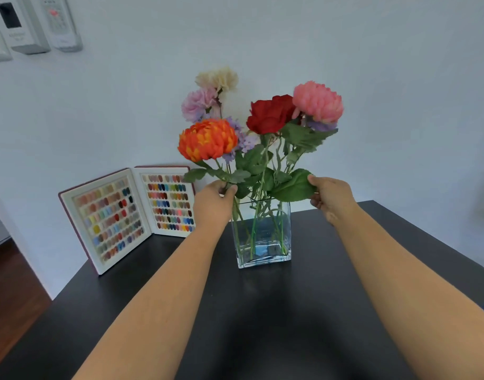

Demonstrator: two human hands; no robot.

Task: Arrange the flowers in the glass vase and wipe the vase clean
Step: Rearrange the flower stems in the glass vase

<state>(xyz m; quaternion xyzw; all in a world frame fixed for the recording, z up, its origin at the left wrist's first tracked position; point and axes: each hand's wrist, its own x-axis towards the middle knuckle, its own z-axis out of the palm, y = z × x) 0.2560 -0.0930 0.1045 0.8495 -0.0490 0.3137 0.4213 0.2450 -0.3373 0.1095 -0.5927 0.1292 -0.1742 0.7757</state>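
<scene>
A nail salon, likely: an open nail-colour swatch book [125, 215] stands at left on a black table [262, 311].

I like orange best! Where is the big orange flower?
In the head view, the orange flower is on the left of the bunch in the glass vase, just above the left hand and left of the red rose.

open swatch book [127, 216] on black table [276, 311]; wall panels [35, 23] — upper left

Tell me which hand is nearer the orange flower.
Left. The left hand pinches stems just below the orange flower; the right hand holds a leaf across the vase.
</scene>
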